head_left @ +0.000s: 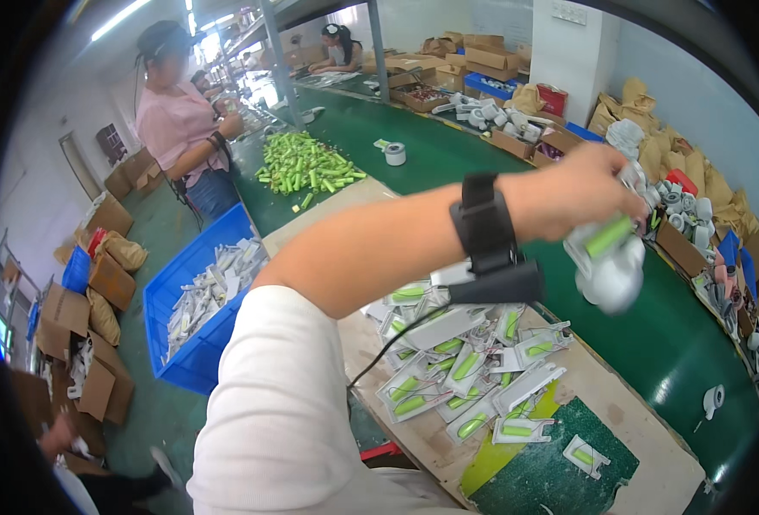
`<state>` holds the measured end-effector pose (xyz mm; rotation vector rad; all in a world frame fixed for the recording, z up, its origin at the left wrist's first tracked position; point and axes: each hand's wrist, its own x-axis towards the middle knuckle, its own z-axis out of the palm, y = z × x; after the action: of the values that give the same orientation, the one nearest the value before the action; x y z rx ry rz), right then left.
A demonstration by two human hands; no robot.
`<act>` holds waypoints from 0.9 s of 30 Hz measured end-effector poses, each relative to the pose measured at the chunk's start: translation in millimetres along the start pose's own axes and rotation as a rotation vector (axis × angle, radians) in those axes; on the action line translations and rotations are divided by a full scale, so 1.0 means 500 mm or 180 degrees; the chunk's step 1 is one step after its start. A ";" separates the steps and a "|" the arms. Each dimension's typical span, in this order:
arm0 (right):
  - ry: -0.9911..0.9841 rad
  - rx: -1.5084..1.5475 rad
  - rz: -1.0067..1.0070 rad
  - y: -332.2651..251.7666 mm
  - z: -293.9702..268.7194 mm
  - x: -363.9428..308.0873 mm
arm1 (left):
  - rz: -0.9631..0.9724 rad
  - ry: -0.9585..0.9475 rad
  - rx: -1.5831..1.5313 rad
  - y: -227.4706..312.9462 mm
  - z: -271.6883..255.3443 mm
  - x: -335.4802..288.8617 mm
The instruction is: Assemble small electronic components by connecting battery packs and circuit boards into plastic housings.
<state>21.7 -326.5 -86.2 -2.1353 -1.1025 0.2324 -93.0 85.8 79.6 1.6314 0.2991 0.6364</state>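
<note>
My left arm reaches across to the right, a black wristband and small device on its wrist. My left hand [581, 193] is closed around a white plastic part with a green battery [608, 238], blurred by motion, over the green bench. A rounded white piece [613, 279] hangs just beneath, and whether the two are joined cannot be made out. Below the forearm lies a pile of white plastic housings [465, 369] holding green batteries and thin wires. One single housing [585, 457] sits apart on a dark green mat [534, 485]. My right hand does not show.
A blue bin [199, 365] of white parts stands left of the board [646, 438]. Loose green batteries [302, 163] are heaped on the bench [448, 167], near a white round part [395, 154]. Cartons and sacks line the far right. A person in pink [186, 129] stands at left.
</note>
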 end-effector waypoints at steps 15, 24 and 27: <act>-0.1004 0.3719 0.0294 -0.165 0.113 0.086 | -0.0274 -0.0753 -0.1588 -0.130 0.209 -0.313; -0.0062 0.3682 0.0247 -0.130 0.105 0.071 | -0.0974 -0.0902 -0.1193 -0.203 0.244 -0.329; -0.0314 0.2980 0.0251 -0.131 0.117 0.095 | -0.0853 -0.0425 -0.1035 -0.200 0.239 -0.338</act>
<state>-17.4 -235.2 -78.1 -1.3268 -0.7338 0.7346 -146.6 -86.8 -62.3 1.2869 0.2935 0.3490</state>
